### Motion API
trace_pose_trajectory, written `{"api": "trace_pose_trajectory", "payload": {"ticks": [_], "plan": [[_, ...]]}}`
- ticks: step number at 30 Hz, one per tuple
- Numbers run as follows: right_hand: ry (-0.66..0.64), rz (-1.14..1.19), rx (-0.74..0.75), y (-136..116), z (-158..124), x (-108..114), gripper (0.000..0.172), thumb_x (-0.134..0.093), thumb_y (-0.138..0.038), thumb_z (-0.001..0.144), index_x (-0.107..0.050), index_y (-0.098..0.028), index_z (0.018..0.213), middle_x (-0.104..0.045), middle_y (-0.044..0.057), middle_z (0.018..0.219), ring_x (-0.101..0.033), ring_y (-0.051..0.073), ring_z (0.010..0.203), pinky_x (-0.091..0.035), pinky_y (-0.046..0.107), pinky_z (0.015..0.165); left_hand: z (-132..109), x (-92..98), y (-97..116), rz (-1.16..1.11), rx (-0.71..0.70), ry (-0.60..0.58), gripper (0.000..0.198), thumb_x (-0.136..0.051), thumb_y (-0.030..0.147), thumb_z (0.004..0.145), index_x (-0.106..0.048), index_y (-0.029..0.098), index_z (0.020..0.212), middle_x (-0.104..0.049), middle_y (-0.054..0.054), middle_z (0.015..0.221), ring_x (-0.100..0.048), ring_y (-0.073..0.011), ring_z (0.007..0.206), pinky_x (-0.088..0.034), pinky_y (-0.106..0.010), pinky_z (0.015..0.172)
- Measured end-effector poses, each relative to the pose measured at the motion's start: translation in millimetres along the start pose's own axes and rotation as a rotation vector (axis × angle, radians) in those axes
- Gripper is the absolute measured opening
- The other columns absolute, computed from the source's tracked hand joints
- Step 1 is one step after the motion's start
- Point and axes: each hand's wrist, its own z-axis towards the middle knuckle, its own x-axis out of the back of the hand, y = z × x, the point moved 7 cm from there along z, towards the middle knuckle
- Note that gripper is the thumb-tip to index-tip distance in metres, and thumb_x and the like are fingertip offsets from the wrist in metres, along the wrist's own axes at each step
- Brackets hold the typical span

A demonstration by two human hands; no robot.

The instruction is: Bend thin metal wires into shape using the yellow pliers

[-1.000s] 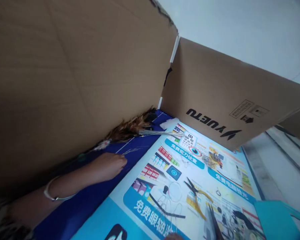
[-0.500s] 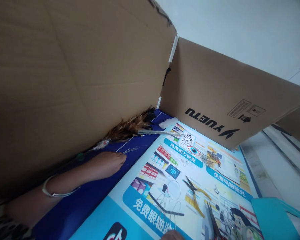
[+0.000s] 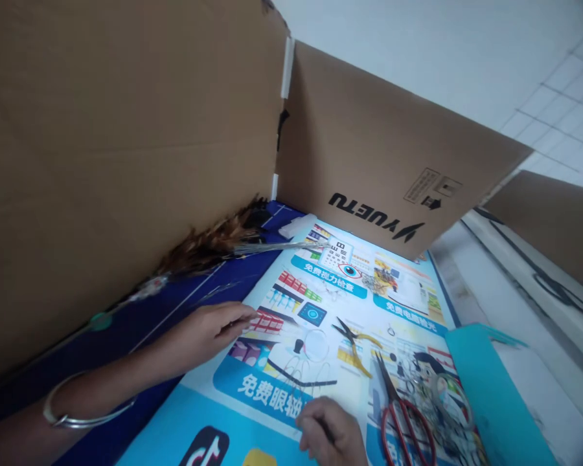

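Observation:
My left hand, with a silver bangle on the wrist, reaches over the edge of the printed poster. Its fingers are loosely bent, with a gap below them, and I see nothing held. Near the bottom, my right hand is closed, fingers curled toward the thumb; whatever it may hold is hidden. Just beyond it lie thin bent wires. Yellow-handled pliers rest on the poster. Red-handled scissors lie to the right of my right hand, beside a tangle of wire pieces.
Cardboard panels stand at the left and back. Brown feathers lie along the left panel, by a bundle of straight wires. A teal folder-like object sits at the right. A blue cloth shows beneath the poster.
My left hand has left the loose wires on the blue cloth and come over the poster's edge. My right hand has risen further into view. The camera view has shifted.

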Motion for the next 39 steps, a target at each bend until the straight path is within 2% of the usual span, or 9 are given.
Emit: {"api": "trace_pose_trajectory", "payload": {"ticks": [1,3,8,13,18,22,26,31,39], "plan": [[-0.004,0.06,-0.086,-0.5,1.4,0.4,0.032,-0.06,-0.047,0.083,-0.066,-0.017,0.074,-0.058,0.0,0.055,-0.052,0.011,0.049,-0.042,0.019,0.048,2.7,-5.6,9.7,-0.02,-0.028,-0.014,0.023,-0.045,0.032,0.094,-0.062,0.023,0.105,-0.07,-0.003,0.102,-0.064,-0.0184,0.094,-0.045,-0.024,0.081],[0.01,0.145,-0.147,-9.7,5.4,2.5,0.031,-0.064,-0.047,0.079,-0.067,-0.016,0.074,-0.058,0.0,0.055,-0.051,0.01,0.048,-0.042,0.019,0.048,10.2,-16.0,30.5,-0.061,-0.074,-0.031,0.02,-0.047,0.03,0.093,-0.064,0.023,0.101,-0.07,-0.001,0.099,-0.064,-0.0172,0.089,-0.045,-0.023,0.076],[0.121,0.295,-0.123,-24.0,18.2,12.9,0.021,-0.07,-0.036,0.074,-0.066,-0.016,0.078,-0.059,-0.002,0.056,-0.051,0.009,0.049,-0.043,0.019,0.049,31.0,-44.4,84.9,-0.074,-0.196,-0.082,0.015,-0.048,0.021,0.088,-0.063,0.021,0.086,-0.069,0.0,0.083,-0.063,-0.0161,0.077,-0.043,-0.025,0.07],[0.277,0.412,-0.061,-15.4,20.6,25.5,0.022,-0.072,-0.035,0.073,-0.066,-0.016,0.081,-0.057,-0.004,0.055,-0.05,0.009,0.049,-0.043,0.02,0.049,34.7,-75.1,109.3,0.073,-0.281,-0.075,0.018,-0.044,0.019,0.088,-0.062,0.019,0.084,-0.066,-0.003,0.077,-0.061,-0.0193,0.072,-0.04,-0.03,0.064],[0.301,0.435,-0.047,-12.7,19.4,27.2,0.017,-0.071,-0.032,0.076,-0.065,-0.016,0.08,-0.057,-0.004,0.056,-0.049,0.009,0.05,-0.041,0.021,0.051,27.4,-96.6,108.8,0.15,-0.341,-0.097,0.022,-0.041,0.019,0.09,-0.061,0.019,0.082,-0.065,-0.004,0.076,-0.061,-0.0216,0.071,-0.038,-0.032,0.063],[0.297,0.395,-0.018,-15.2,19.9,30.0,0.017,-0.068,-0.033,0.079,-0.063,-0.016,0.077,-0.056,-0.004,0.056,-0.048,0.009,0.053,-0.04,0.021,0.053,27.8,-97.0,104.0,-0.017,-0.296,-0.093,0.024,-0.038,0.024,0.093,-0.059,0.02,0.085,-0.064,-0.004,0.079,-0.06,-0.0202,0.074,-0.04,-0.031,0.066],[0.322,0.382,0.014,-14.7,19.0,34.2,0.019,-0.067,-0.035,0.081,-0.061,-0.017,0.078,-0.056,-0.004,0.058,-0.049,0.01,0.055,-0.04,0.022,0.055,32.0,-93.2,96.4,-0.291,-0.165,-0.071,0.02,-0.041,0.029,0.094,-0.056,0.021,0.084,-0.061,-0.001,0.077,-0.058,-0.0175,0.072,-0.041,-0.027,0.065],[0.323,0.378,0.027,-11.7,18.8,33.0,0.019,-0.066,-0.036,0.082,-0.061,-0.017,0.079,-0.055,-0.003,0.06,-0.049,0.01,0.056,-0.04,0.023,0.057,34.5,-90.7,89.3,-0.526,0.007,-0.04,0.018,-0.047,0.033,0.091,-0.057,0.022,0.081,-0.06,0.0,0.077,-0.056,-0.0184,0.075,-0.042,-0.028,0.069],[0.313,0.427,0.021,-11.6,18.8,22.0,0.023,-0.066,-0.037,0.082,-0.057,-0.018,0.074,-0.053,-0.004,0.059,-0.046,0.01,0.056,-0.038,0.023,0.057,34.1,-101.8,86.4,-1.004,0.246,-0.053,0.017,-0.051,0.035,0.09,-0.056,0.023,0.078,-0.06,0.002,0.078,-0.054,-0.0167,0.077,-0.04,-0.027,0.072]]}}
